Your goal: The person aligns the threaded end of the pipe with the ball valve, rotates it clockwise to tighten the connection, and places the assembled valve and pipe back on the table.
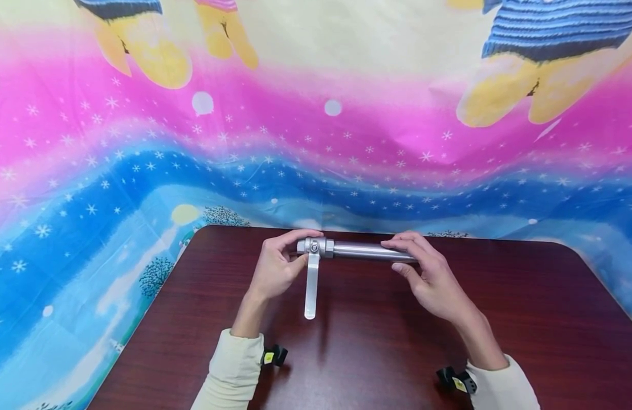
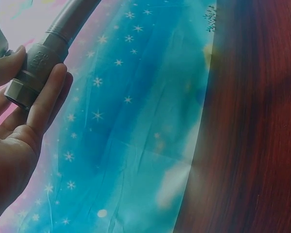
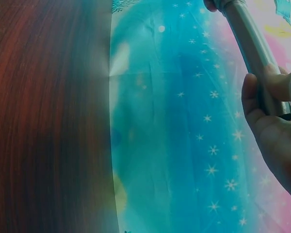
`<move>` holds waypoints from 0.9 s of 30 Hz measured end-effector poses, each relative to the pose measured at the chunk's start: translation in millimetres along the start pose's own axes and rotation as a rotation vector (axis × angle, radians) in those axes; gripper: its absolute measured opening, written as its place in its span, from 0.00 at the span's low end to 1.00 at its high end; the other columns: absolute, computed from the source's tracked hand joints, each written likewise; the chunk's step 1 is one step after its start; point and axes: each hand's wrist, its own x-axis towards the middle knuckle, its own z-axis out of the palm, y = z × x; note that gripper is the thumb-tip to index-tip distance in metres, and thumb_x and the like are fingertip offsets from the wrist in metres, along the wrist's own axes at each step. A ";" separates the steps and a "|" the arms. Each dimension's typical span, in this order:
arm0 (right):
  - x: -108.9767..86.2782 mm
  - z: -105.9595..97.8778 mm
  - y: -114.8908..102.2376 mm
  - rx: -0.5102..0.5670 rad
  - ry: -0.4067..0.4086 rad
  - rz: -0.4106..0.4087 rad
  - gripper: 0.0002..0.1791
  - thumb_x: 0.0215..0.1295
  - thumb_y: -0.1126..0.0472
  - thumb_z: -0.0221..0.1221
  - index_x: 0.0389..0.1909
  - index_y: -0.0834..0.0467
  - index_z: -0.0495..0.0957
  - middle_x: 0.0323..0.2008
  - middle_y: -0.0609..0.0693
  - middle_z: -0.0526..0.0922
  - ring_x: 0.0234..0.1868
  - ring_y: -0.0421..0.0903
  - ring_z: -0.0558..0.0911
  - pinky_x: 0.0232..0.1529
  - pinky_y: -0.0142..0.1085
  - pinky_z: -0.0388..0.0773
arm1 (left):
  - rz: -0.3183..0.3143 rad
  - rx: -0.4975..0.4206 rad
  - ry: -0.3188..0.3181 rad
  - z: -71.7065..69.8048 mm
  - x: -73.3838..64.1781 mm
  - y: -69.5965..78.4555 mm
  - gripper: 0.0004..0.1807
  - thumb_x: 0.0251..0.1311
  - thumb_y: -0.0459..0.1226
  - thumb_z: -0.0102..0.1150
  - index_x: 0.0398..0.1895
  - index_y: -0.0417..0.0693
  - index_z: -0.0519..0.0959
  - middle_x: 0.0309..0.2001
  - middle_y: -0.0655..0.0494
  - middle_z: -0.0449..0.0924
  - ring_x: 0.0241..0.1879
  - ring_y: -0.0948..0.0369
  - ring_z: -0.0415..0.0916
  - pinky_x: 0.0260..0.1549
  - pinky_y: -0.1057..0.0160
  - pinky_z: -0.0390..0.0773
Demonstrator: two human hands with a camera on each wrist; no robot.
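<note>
A metal ball valve with a long silvery lever handle is joined at its right end to a smooth steel pipe. Both are held up level over the table, and the lever points toward me. My left hand grips the valve body by its left end, thumb on the near side and fingers behind. Around the pipe's right end curl the thumb and fingers of my right hand. In the left wrist view, the valve's hexagonal end shows between thumb and fingers. The pipe's open end shows in the right wrist view.
Below the hands lies a dark reddish-brown table with rounded far corners. A printed cloth with snowflakes and cartoon figures hangs behind it and along its sides. Black wrist cameras sit at both cream sleeves.
</note>
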 end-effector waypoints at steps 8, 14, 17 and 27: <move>-0.7 -1.6 6.8 0.021 -0.026 0.001 0.31 0.62 0.82 0.64 0.65 0.59 0.82 0.58 0.53 0.83 0.52 0.34 0.82 0.54 0.21 0.79 | -0.010 -0.040 -0.004 0.3 0.6 -0.8 0.26 0.56 0.15 0.58 0.58 0.34 0.85 0.50 0.34 0.87 0.34 0.65 0.78 0.32 0.73 0.78; -0.9 -4.0 6.8 0.075 -0.057 0.040 0.29 0.69 0.81 0.60 0.68 0.57 0.81 0.59 0.53 0.83 0.38 0.38 0.87 0.44 0.26 0.84 | -0.006 -0.043 -0.006 0.1 1.3 -0.6 0.26 0.56 0.15 0.58 0.58 0.33 0.85 0.50 0.34 0.86 0.33 0.64 0.77 0.31 0.72 0.77; -0.8 -3.5 5.3 0.069 -0.065 0.050 0.29 0.71 0.79 0.60 0.69 0.57 0.79 0.60 0.54 0.83 0.42 0.38 0.88 0.49 0.24 0.82 | -0.005 -0.048 -0.005 0.4 1.3 -0.5 0.26 0.56 0.15 0.58 0.58 0.33 0.85 0.50 0.34 0.86 0.33 0.64 0.77 0.30 0.72 0.76; -4.4 1.8 -2.4 -0.025 -0.074 0.115 0.34 0.67 0.80 0.62 0.70 0.50 0.77 0.76 0.56 0.65 0.71 0.50 0.68 0.58 0.22 0.67 | -0.025 -0.033 0.006 1.4 0.1 -1.5 0.26 0.55 0.16 0.59 0.58 0.35 0.85 0.52 0.35 0.87 0.33 0.64 0.78 0.30 0.72 0.76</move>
